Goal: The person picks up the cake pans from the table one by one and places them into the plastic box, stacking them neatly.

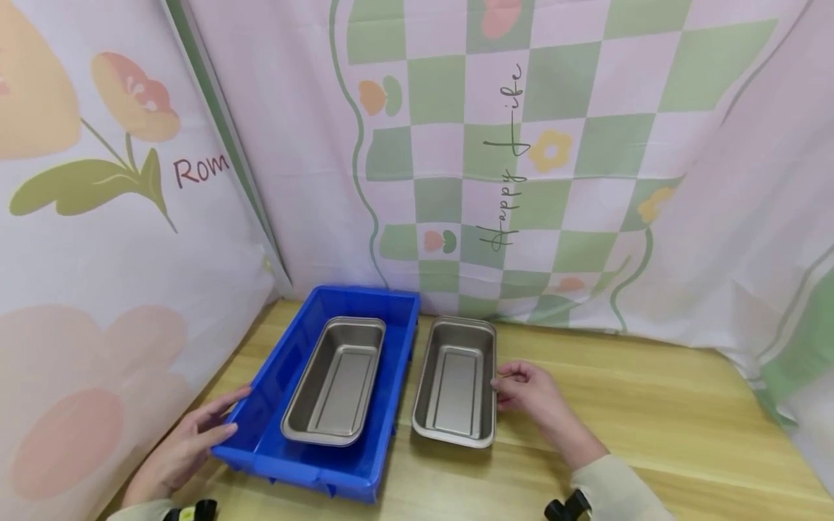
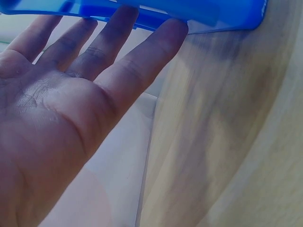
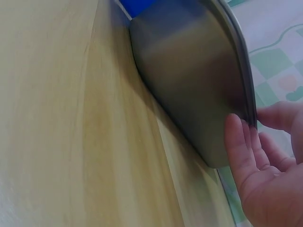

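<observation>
A grey metal loaf pan (image 1: pixel 456 391) stands on the wooden table, right of a blue plastic bin (image 1: pixel 306 470). My right hand (image 1: pixel 528 391) pinches the right rim of this pan. In the right wrist view its fingers (image 3: pixel 241 151) lie against the pan's outer wall (image 3: pixel 189 75), with the thumb over the rim. A second loaf pan (image 1: pixel 339 391) of the same kind lies inside the bin. At the bin's left side, my left hand (image 1: pixel 185 449) has its fingers extended. The left wrist view shows those fingertips (image 2: pixel 173 30) right at the bin's edge (image 2: pixel 227 21).
The wooden table (image 1: pixel 625 405) extends to the right beyond the right hand. A checkered, flower-printed curtain (image 1: pixel 495 145) hangs along the back edge. Another printed curtain (image 1: pixel 130 275) closes off the left side, close to the bin and left hand.
</observation>
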Tool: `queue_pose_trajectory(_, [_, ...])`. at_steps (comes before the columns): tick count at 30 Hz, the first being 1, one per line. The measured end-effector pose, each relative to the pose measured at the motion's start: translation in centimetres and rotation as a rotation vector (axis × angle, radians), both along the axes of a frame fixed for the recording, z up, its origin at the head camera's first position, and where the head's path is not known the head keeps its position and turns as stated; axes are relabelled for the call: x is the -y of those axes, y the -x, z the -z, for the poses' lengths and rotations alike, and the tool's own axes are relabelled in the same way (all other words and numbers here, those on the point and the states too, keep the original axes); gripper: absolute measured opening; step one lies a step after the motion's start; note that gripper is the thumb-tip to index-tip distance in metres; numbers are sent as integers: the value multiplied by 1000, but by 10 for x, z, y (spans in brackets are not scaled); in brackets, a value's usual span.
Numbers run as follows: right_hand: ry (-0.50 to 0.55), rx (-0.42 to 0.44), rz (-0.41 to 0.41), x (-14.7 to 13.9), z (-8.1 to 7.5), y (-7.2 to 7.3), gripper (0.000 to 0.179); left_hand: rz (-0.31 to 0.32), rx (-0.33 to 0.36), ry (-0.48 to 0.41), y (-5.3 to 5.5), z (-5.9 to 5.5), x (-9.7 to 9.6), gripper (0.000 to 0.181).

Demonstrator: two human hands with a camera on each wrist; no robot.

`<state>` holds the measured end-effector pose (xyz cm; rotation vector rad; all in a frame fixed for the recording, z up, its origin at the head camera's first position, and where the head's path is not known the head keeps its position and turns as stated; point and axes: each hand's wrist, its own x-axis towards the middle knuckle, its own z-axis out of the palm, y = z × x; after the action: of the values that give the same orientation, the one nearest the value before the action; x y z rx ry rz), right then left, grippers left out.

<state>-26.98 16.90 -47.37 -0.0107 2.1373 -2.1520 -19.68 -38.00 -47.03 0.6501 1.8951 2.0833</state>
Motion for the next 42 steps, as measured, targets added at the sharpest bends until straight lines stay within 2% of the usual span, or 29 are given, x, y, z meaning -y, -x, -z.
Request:
queue_pose_trajectory(13, [17,12,60,9,-4,2,40,5,-14,-8,-1,1,1,53])
queue_pose_trajectory(22, [7,3,115,10,0,4,38,8,-12,-13,0,0,-1,53])
queue_pose_trajectory(32, [-8,-5,141,10,1,6,40,-18,25,26,-1,-2,-1,53])
queue_pose_trajectory(39, [-20,-19,148,11,-3,4,37,5,-23,-4,0,-1,-2,53])
queue_pose_trajectory(42, [-22,-25,154,11,-4,4,35,-2,-4,1,0,-1,-2,53])
